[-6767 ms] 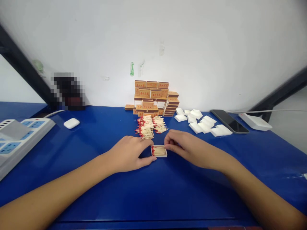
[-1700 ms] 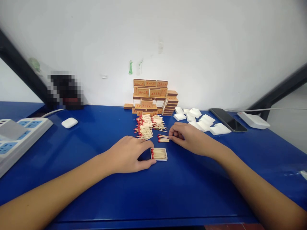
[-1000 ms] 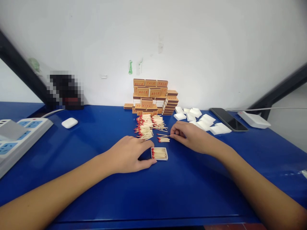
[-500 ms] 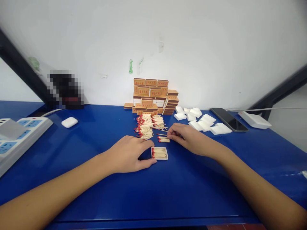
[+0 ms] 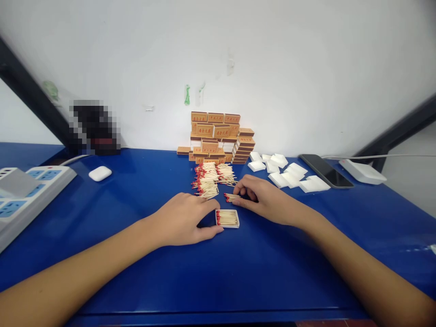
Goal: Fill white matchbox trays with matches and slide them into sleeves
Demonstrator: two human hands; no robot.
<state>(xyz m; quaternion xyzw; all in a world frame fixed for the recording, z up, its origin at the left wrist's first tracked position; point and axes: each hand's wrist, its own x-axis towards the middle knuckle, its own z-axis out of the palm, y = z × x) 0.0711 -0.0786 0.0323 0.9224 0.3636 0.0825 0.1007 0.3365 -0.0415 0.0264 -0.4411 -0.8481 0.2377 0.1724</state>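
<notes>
On the blue table, an open white matchbox tray holds a layer of red-headed matches. My left hand rests flat beside it, its thumb and index finger gripping the tray's left corners. Just beyond the tray lies a small bunch of matches, heads to the left. My right hand has its curled fingers and thumb around the right end of this bunch, which they partly hide. A large loose pile of matches lies behind, heads mostly to the left.
Stacked orange matchboxes stand against the wall behind the pile. Several white trays are scattered to the right, near a phone and a white device. A white earbud case and a power strip sit left.
My right hand has shifted slightly left and its thumb and fingers have spread around the small bunch. A separate match above the bunch no longer shows. My left hand stays at the tray.
</notes>
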